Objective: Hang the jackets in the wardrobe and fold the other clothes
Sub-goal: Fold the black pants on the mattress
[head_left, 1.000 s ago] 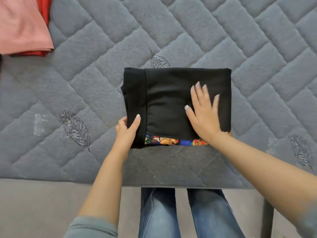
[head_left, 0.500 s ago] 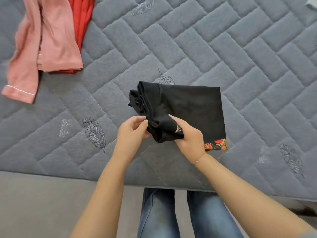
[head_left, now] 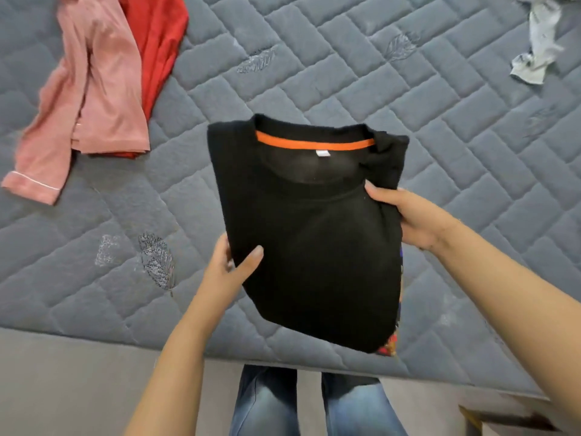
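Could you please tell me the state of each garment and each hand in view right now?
Black shirt: folded, held up above the mattress, collar away from the person.
Left hand: grips the shirt's left edge.
Right hand: grips the shirt's right edge.
Pink garment: unfolded, lying on the mattress over the red one.
Red garment: lying partly under the pink one.
Grey cloth: crumpled on the mattress.

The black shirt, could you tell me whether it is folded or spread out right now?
Folded: the black shirt is a compact rectangle, collar on top, gripped at its sides by the left hand and right hand.
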